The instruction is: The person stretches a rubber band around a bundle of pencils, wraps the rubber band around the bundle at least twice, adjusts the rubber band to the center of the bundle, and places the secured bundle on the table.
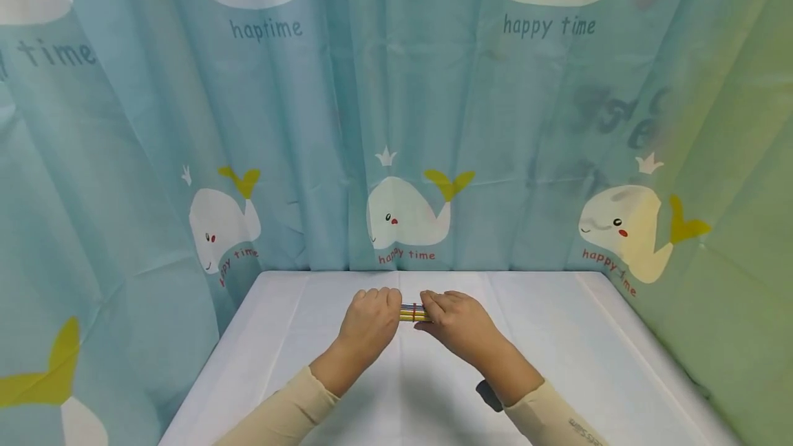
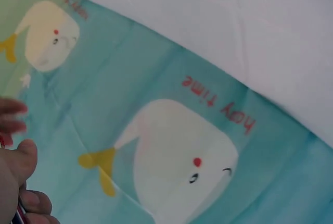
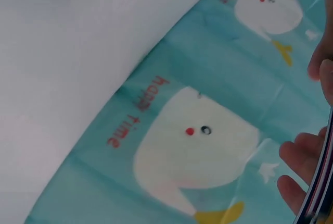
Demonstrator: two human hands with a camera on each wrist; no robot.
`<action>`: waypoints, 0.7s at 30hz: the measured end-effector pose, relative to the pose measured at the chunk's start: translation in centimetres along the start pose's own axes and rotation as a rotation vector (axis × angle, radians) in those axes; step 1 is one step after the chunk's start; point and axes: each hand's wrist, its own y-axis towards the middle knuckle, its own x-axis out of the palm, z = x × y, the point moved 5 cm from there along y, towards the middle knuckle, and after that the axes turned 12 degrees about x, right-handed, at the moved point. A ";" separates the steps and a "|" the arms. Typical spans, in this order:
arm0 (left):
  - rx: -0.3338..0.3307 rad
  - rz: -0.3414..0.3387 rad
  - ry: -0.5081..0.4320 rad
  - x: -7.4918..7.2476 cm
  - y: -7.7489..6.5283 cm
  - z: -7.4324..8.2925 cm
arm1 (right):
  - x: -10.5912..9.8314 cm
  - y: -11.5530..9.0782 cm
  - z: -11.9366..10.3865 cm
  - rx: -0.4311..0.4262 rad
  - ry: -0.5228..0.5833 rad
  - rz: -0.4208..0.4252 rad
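Between the two hands in the head view is a bundle of thin yellow and bluish pencils [image 1: 407, 312], bound by a red rubber band. My left hand [image 1: 370, 321] curls round the bundle's left end. The other end is held by my right hand [image 1: 461, 327], its thumb and fingers pinching beside the band. Both ends are mostly hidden by the hands. Striped pencils [image 3: 316, 195] show along the right wrist view's edge, near fingers [image 3: 303, 156]. In the left wrist view, a pencil tip part [image 2: 21, 212] shows beneath the left hand [image 2: 18, 166].
The hands are above a white-covered table [image 1: 557, 363]. Behind and beside it hangs a blue-green curtain [image 1: 334, 122] with printed whales. A dark object [image 1: 489, 396] shows at the right wrist, by the beige sleeve [image 1: 551, 415].
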 end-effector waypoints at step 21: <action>0.023 -0.010 0.013 1.9 -1.6 0.6 | 2.2 -1.7 -0.4 0.002 -0.037 -0.081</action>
